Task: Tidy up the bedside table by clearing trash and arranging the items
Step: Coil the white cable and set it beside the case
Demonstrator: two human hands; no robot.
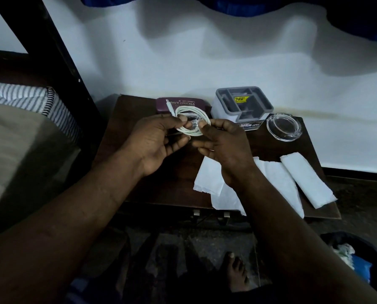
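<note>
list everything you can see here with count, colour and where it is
bedside table: one, dark brown, against the white wall
spectacle case: one, maroon, table's back left
organiser: one, grey with yellow sticker, table's back
ashtray: one, clear glass, right of the organiser
tissues: about three, white, table's front right
cable: one, white, coiled, held above the table
bin: one, dark, floor at lower right
striped cushion: one, white and dark, on the bed at left
foot: one, bare, on the floor
left hand: pinches the cable's left side
right hand: pinches its right side
</note>
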